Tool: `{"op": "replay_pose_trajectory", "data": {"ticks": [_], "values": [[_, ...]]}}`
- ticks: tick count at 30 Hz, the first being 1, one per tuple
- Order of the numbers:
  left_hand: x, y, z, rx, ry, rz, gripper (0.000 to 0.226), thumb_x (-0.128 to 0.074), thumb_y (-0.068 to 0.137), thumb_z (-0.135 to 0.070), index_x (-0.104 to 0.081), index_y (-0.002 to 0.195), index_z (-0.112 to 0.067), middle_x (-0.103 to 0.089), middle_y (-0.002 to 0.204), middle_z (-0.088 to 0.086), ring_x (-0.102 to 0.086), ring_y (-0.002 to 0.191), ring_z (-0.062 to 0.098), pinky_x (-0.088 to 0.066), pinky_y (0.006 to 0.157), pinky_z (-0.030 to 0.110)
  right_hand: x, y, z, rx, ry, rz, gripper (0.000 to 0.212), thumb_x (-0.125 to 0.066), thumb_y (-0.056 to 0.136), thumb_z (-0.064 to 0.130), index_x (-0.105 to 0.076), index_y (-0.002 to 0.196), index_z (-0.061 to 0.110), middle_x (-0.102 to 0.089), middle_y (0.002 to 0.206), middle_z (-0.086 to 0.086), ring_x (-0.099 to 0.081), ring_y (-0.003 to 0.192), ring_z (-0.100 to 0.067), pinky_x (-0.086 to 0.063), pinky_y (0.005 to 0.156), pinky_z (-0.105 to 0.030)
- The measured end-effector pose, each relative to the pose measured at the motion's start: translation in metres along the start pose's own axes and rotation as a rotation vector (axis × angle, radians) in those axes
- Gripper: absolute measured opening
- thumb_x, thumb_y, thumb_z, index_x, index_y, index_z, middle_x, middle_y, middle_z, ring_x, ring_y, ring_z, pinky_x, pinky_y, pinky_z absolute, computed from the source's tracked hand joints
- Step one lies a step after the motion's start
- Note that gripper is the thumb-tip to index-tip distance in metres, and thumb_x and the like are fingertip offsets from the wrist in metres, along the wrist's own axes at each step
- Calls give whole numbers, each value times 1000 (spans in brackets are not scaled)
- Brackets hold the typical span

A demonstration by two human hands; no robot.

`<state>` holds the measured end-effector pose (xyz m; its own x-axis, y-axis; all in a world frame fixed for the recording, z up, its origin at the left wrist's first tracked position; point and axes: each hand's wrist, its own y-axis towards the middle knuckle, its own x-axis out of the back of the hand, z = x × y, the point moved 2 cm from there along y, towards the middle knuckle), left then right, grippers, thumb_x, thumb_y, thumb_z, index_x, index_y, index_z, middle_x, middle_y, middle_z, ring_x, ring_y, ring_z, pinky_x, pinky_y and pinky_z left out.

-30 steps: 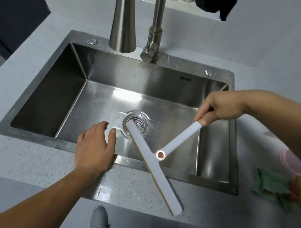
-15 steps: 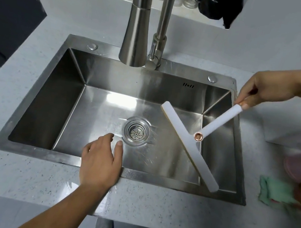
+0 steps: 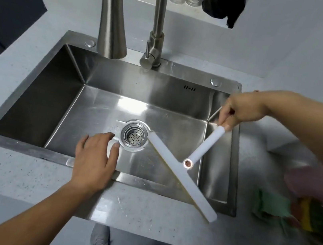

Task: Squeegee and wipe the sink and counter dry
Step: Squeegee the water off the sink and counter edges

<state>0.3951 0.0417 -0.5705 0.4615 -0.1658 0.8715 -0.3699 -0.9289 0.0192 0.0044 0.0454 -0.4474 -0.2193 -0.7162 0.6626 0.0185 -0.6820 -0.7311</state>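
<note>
- The fingers (image 3: 228,112) of the right hand (image 3: 244,110) pinch the handle end of the white T-shaped plastic squeegee (image 3: 180,173).
- The left hand (image 3: 93,158) rests at the near rim of the stainless steel sink (image 3: 141,81), its fingers loosely spread and holding nothing.
- The blade slants from beside the round perforated drain strainer (image 3: 134,136) out over that rim.
- Best done, I judge, with the blade flat and the pressure even, pulling the water drainward.
- Counted: one squeegee, one strainer, two steel taps (image 3: 113,20), and one blurred green cloth (image 3: 270,203) on the grey speckled desk (image 3: 12,173).
</note>
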Motion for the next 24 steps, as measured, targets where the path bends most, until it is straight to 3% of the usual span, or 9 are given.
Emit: {"op": "replay_pose_trajectory", "data": {"ticks": [5, 8, 11, 16, 19, 22, 24], "values": [[-29, -2, -38, 40, -51, 78, 43, -35, 100, -45, -62, 118, -17, -69, 109, 7, -61, 102, 32, -39, 94, 44, 52, -14, -35, -120, -199, -162, 16, -79, 81, 26, -79, 93, 35, -70, 83, 16, -57, 78, -4, -41, 69, -26], [-36, -3, -36, 64, 8, 100, 42, -34, 101, -48, -62, 116, -21, -70, 108, 5, -62, 99, 30, -41, 92, 43, 76, -26, -29, -120, -220, -270, 11, -79, 80, 32, -75, 83, 42, -66, 78, 18, -55, 72, -4, -34, 58, -23], [-37, -2, -34, 83, 12, 93, 44, -30, 99, -53, -61, 112, -24, -70, 106, 3, -62, 96, 28, -40, 91, 43, 79, -38, -26, -124, -146, -322, 8, -77, 82, 38, -75, 90, 39, -67, 81, 11, -54, 72, -4, -34, 58, -22], [-39, 1, -36, 72, 60, 127, 48, -26, 99, -57, -59, 113, -25, -70, 108, 2, -62, 100, 27, -39, 94, 43, 59, -61, -37, -297, -86, -425, 25, -59, 95, 36, -71, 114, 25, -66, 105, -4, -55, 89, -24, -43, 80, -34], [-38, 0, -36, 61, 69, 137, 50, -24, 98, -56, -59, 113, -23, -70, 108, 3, -62, 100, 27, -38, 93, 42, 32, -71, -35, -361, 84, -498, 30, -49, 100, 30, -67, 122, 19, -65, 116, -10, -52, 90, -27, -41, 79, -33], [-37, 1, -37, 59, 71, 155, 46, -26, 100, -54, -58, 113, -24, -70, 107, 2, -62, 99, 27, -38, 94, 41, -4, -73, -29, -405, 415, -576, 29, -45, 101, 27, -64, 119, 14, -65, 94, -12, -65, 76, -36, -60, 64, -43], [-37, 0, -37, 58, 61, 155, 43, -28, 101, -53, -58, 114, -24, -69, 108, 1, -62, 100, 25, -37, 96, 40, -26, -64, -18, -415, 604, -620, 27, -43, 101, 26, -58, 123, 20, -59, 90, -10, -63, 67, -31, -60, 52, -39]]}}
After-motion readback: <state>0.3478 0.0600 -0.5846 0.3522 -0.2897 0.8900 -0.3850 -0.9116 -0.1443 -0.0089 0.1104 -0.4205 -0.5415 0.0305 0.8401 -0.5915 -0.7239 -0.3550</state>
